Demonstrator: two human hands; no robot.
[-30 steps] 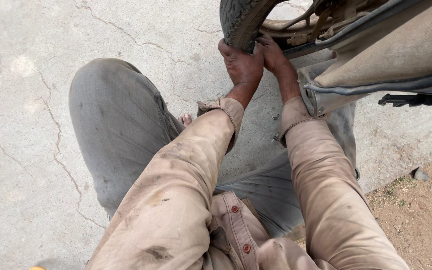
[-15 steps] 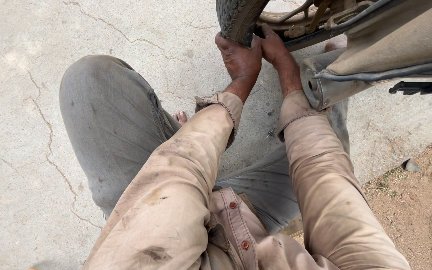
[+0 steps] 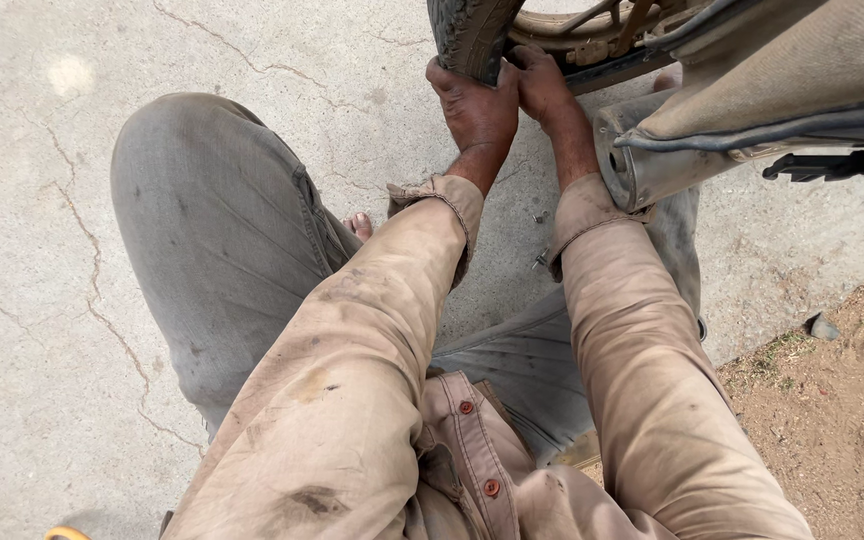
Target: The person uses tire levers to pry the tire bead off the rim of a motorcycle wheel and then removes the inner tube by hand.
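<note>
At the far left, a pale grey cracked concrete floor point(image 3: 42, 250) is seen, with a sliver of a yellow rounded object point(image 3: 64, 533) cut off at the 7 o'clock corner of the view. Next, toward 9 o'clock from the centre, a bent knee in dusty grey trousers point(image 3: 212, 230) is raised, and bare toes point(image 3: 359, 224) are just visible beside it. The middle is filled by two sleeves of a stained tan buttoned shirt point(image 3: 352, 400), which run up toward 12 o'clock. There the left hand point(image 3: 475, 108) is pressed against the worn black rubber tyre point(image 3: 470, 35) of a small vehicle wheel, its fingers curled over the tread and closed on it. Just to its right, touching it, the right hand point(image 3: 544, 88) is laid on the same tyre where rubber meets the rusty metal wheel rim point(image 3: 572, 45); its fingertips are hidden under the edge, so it cannot be told whether they are clamped or merely resting. The tyre is thus found at 12 o'clock, cut off by the top edge of the frame. At 1 o'clock a dull grey metal exhaust pipe point(image 3: 642, 160) is seen end-on, just beside the right forearm, under a dusty beige body panel point(image 3: 802, 70) with a dark trim. A small metal screw point(image 3: 540, 262) lies on the concrete near the right cuff. At 4 o'clock a patch of brown bare soil point(image 3: 832, 400) borders the concrete.
</note>
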